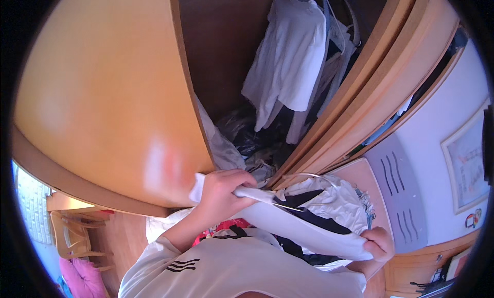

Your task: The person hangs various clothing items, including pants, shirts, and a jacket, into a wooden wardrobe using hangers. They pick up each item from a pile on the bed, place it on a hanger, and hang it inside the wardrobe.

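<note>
My left hand (pixel 225 192) grips one end of a white garment (pixel 297 230), and a white fold shows beyond the wrist. My right hand (pixel 377 244) pinches the garment's other end, lower at the right. Stretched between both hands, the cloth shows a black part along its upper edge. A thin hanger (pixel 322 177) curves up behind it, and part of its straight rod shows near the black cloth. How the hanger sits in the garment is partly hidden. Ahead of my hands, a white long-sleeved shirt (pixel 295 55) hangs inside the wardrobe (pixel 220 39).
A wooden wardrobe door (pixel 115 85) stands on the left, close to my left hand. Dark bags (pixel 247 132) lie on the wardrobe floor. Rumpled white cloth (pixel 339 201) lies on the bed beside a grey slotted headboard (pixel 401 197). A wooden chair (pixel 73 232) stands lower left.
</note>
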The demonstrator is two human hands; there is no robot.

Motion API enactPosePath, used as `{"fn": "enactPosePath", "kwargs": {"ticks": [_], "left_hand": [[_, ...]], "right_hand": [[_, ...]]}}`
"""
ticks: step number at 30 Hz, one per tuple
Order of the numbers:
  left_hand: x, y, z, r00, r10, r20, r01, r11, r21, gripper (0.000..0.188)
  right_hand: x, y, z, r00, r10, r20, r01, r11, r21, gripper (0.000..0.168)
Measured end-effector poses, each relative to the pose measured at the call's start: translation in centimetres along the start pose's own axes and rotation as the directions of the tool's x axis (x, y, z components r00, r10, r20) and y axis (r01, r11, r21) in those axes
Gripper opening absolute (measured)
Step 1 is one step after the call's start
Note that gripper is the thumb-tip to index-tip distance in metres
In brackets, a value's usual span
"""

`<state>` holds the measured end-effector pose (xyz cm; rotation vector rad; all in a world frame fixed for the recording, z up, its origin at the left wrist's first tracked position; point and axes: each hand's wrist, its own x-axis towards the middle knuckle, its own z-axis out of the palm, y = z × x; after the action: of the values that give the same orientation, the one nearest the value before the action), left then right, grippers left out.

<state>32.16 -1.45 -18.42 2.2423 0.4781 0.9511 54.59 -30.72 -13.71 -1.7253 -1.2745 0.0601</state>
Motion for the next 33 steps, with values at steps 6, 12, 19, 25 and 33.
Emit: {"fn": "enactPosePath", "kwargs": {"ticks": [6,12,19,25,33], "left_hand": [[0.1,-2.0,1.1,0.996,0.009,0.09,-0.018,0.994,0.105,0.044],[-2.9,-1.6,0.5,0.982,-0.102,-0.16,0.096,0.994,-0.043,0.052],[-6.9,-3.6,-0.1,0.938,-0.32,-0.137,0.287,0.933,-0.216,0.023],[-7.9,-2.6,-1.3,0.909,-0.347,-0.231,0.262,0.906,-0.332,0.02],[-12.8,-3.3,-4.2,0.848,-0.45,-0.28,0.358,0.876,-0.323,0.018]], "right_hand": [[0.5,3.5,-6.8,0.964,0.118,0.239,-0.123,0.992,0.008,0.035],[3.4,4.3,-6.4,0.91,0.296,0.291,-0.381,0.873,0.303,0.041],[8.5,-2.4,3.6,0.887,0.342,-0.31,-0.084,0.78,0.62,0.04],[20.1,-5.5,8.9,0.975,0.188,-0.119,0.001,0.533,0.846,0.027],[38.9,-10.6,16.2,0.916,-0.233,-0.327,0.318,0.919,0.235,0.03]]}}
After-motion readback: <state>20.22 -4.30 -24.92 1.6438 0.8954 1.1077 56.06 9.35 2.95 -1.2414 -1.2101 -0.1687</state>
